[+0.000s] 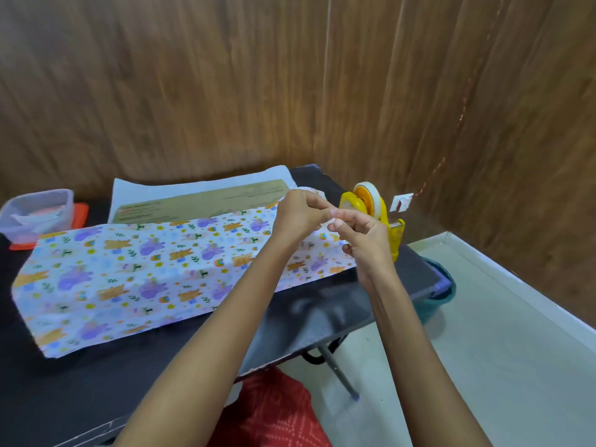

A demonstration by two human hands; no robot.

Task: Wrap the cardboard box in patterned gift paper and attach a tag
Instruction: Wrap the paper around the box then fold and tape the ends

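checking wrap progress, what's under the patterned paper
A long cardboard box: only its top strip shows above the patterned paper. Its front side is covered; the black table lies beneath.

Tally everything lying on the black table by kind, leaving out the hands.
Cardboard box: 1
Patterned gift paper: 1
Yellow tape dispenser: 1
Clear plastic container: 1
Orange lid: 1
Total: 5

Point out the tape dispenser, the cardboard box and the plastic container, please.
tape dispenser [383,211]: head view, yellow frame beside the roll.
cardboard box [200,201]: head view, bare brown top face.
plastic container [66,211]: head view, clear right-hand wall.
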